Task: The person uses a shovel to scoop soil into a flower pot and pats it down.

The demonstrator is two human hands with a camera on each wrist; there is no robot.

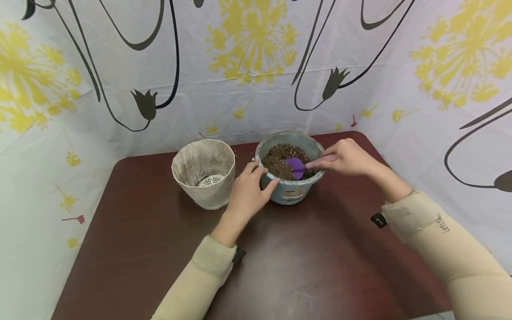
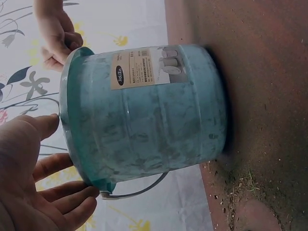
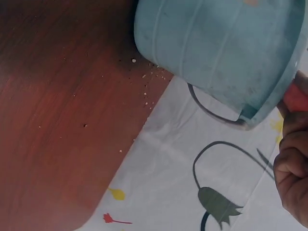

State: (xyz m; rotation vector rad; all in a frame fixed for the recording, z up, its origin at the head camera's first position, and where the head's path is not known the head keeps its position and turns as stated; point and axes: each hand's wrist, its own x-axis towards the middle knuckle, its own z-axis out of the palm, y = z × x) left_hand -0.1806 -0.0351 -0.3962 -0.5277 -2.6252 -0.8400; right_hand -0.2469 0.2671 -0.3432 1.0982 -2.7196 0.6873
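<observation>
Dark crumbly soil (image 1: 280,162) fills much of a blue plastic bucket (image 2: 144,115), which stands upright with a paper label on its side. My right hand (image 1: 347,158) grips the pinkish handle of a small trowel (image 1: 296,168), its purple blade resting in the soil. Part of that hand is cut off in the right wrist view. My left hand (image 1: 249,189) holds the bucket's near-left rim, thumb and fingers spread along it. Left of the bucket stands an off-white plant pot (image 1: 208,193) with a white perforated disc (image 1: 210,180) at its bottom.
The dark red table (image 1: 132,249) carries both containers near its back edge. Behind it hangs a white cloth (image 1: 192,58) with yellow and dark flower prints. A thin bail handle (image 3: 211,111) hangs off the bucket's side, and soil crumbs (image 2: 236,187) lie near its base.
</observation>
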